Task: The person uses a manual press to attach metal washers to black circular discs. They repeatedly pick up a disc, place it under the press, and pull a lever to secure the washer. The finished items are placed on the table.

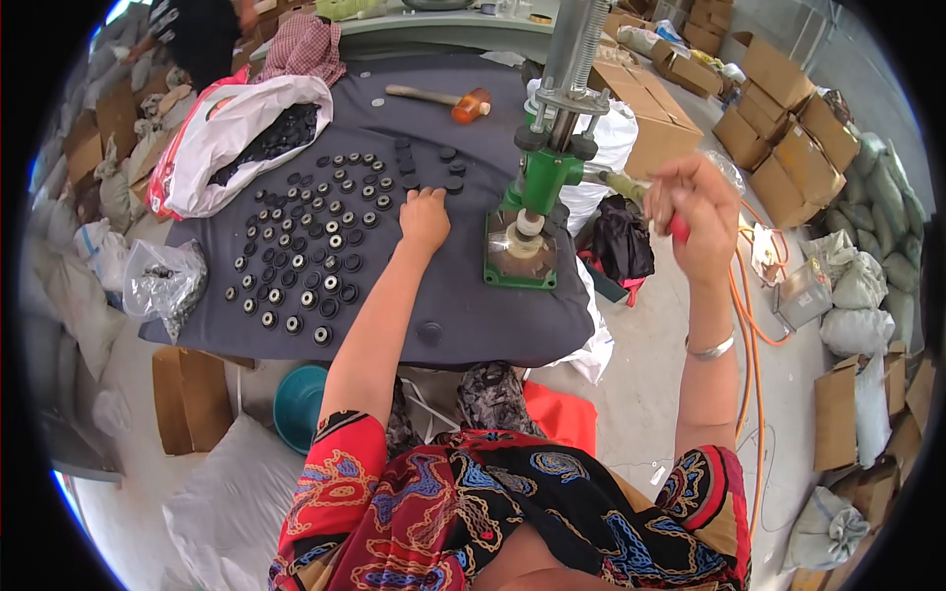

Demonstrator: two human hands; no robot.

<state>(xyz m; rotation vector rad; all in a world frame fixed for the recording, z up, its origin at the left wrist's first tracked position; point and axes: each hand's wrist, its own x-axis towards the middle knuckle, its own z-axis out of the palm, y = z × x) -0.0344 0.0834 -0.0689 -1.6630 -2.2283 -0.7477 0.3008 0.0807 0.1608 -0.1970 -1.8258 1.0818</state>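
Observation:
My left hand (424, 221) is low over the dark table cover, fingers curled downward beside several black round caps (411, 182). Its fingertips hide whatever they may hold. Raised to the right, my right hand (698, 212) is closed around the end of the press lever (623, 185), and a red knob (680, 229) shows below its fingers. Between the hands stands a green hand press (545, 179) with a white ram tip over a pale round piece on its base (520, 280). Rows of black rings with metal centres (309, 298) cover the table's left half.
A mallet (471, 105) with an orange head lies at the back. A white sack (236, 133) of black parts and a clear bag (166, 286) lie left. Orange hoses (746, 345), cartons (645, 108) and a black bag (623, 236) are right; a teal bucket (299, 404) is below.

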